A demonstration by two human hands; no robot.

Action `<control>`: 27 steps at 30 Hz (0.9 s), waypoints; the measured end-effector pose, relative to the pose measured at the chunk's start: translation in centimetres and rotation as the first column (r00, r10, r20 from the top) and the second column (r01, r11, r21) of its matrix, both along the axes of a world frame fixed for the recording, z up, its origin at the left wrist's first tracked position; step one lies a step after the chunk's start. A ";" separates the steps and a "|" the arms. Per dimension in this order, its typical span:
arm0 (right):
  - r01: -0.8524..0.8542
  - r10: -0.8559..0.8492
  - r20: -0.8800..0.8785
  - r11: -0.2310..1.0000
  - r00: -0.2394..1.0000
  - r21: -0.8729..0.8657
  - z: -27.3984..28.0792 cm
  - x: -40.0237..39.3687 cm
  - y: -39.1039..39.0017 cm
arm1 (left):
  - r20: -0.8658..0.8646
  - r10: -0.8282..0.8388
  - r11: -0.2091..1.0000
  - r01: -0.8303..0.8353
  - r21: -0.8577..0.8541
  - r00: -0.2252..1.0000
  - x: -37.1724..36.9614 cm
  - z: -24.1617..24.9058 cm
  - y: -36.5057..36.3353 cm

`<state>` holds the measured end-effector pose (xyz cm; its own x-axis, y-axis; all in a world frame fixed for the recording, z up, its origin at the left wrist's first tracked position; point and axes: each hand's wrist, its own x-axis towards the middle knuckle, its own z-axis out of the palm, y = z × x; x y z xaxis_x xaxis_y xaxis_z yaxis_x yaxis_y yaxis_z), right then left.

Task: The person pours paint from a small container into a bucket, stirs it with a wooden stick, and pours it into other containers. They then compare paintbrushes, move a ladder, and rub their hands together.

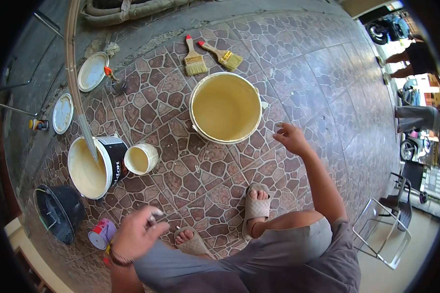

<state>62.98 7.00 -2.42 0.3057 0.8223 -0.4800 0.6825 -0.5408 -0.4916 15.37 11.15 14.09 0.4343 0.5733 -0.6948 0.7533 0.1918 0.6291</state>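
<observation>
- I log my right hand (292,138) at centre right of the frame, fingers loosely spread, holding nothing, hovering just right of the large round cream-coloured plastic bucket (225,107).
- The bucket sits upright at upper centre on the brown stone-patterned tile floor (181,176), mouth open, filled with pale yellow paint; it lies to the left of the fingertips, near but apart. The right hand is by far the nearer one.
- My left hand (134,234) is at lower left, fingers curled together around something small and white; I cannot tell what it is.
- Two wooden-handled flat paintbrushes (195,58) lie just above the bucket, bristles toward it.
- A black-and-white paint can (95,166) with a long stick standing in it, and a small cream tub (141,158) touching it, sit at centre left.
- A black bucket (58,210) and a small purple tin (101,233) sit at lower left.
</observation>
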 end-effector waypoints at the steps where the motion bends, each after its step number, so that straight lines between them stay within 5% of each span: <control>1: 0.000 0.001 -0.016 1.000 1.000 0.016 -1.4 0.2 0.2 | -0.003 -0.086 0.983 0.085 0.162 0.996 1.0 0.0 -1.1; 3: 0.028 -0.024 -0.074 0.998 0.997 0.049 -3.5 0.2 0.7 | -0.038 -0.158 0.934 0.162 0.319 0.987 3.5 -0.5 -2.3; 5: 0.041 -0.036 -0.053 0.995 0.998 0.092 -6.5 -0.2 1.0 | 0.109 -0.082 0.974 0.057 0.220 0.991 5.6 -1.9 -3.5; 13: 0.305 -0.228 -0.258 0.898 0.939 0.316 -8.7 -1.8 8.1 | -0.025 0.347 0.937 -0.346 0.048 0.937 6.0 -6.3 -9.0; 15: 0.227 -0.137 -0.199 0.797 0.970 0.559 -9.0 -0.2 12.1 | -0.069 0.375 0.927 -0.373 0.040 0.925 6.4 -7.3 -9.3; 17: 0.069 -0.026 -0.080 0.793 0.996 0.605 -9.6 1.3 16.8 | -0.108 0.400 0.916 -0.400 0.027 0.910 7.4 -7.5 -9.1; 19: -0.115 0.097 0.063 0.804 0.993 0.584 -9.6 1.2 21.2 | -0.182 0.218 0.975 -0.205 0.086 0.959 9.0 -7.3 -9.4; 26: -0.352 0.169 0.351 0.748 0.921 0.563 -12.3 -1.2 30.5 | -0.344 0.119 0.990 -0.087 0.107 0.932 7.5 -7.6 -13.2; 27: -0.373 0.230 0.370 0.847 0.900 0.379 -11.8 -1.1 30.5 | -0.373 0.124 0.992 -0.105 0.070 0.919 7.3 -7.2 -13.5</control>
<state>61.92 37.55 -14.21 0.0774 0.9968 0.0175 0.9271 -0.0655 -0.3689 22.65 -2.40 6.84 0.0756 0.6401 -0.7646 0.9108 0.2679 0.3143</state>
